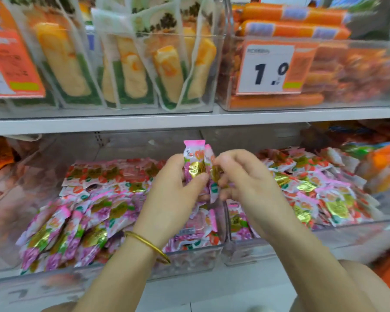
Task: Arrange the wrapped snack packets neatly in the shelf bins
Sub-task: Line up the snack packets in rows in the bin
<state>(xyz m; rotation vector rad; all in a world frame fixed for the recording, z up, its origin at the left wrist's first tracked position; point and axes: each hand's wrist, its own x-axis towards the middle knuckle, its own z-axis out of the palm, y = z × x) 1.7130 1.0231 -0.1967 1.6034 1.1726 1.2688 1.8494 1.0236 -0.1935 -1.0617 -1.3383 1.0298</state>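
Note:
My left hand [178,188] grips a pink and gold snack packet [195,161] that stands upright above the middle clear bin [189,257]. My right hand [241,176] pinches a second pink packet [213,190] right beside the first. Both hands meet over the divide between two bins. Loose pink and purple packets [77,224] fill the middle bin, with red and pink ones stacked behind. The right clear bin [347,237] holds a heap of similar pink and gold packets [313,188].
On the shelf above, a clear bin holds upright yellow roll snacks [131,70], and another holds orange sausages [291,28] behind a price tag [268,68]. Orange packs [387,167] lie at the far right. The white shelf edge [189,122] runs across above my hands.

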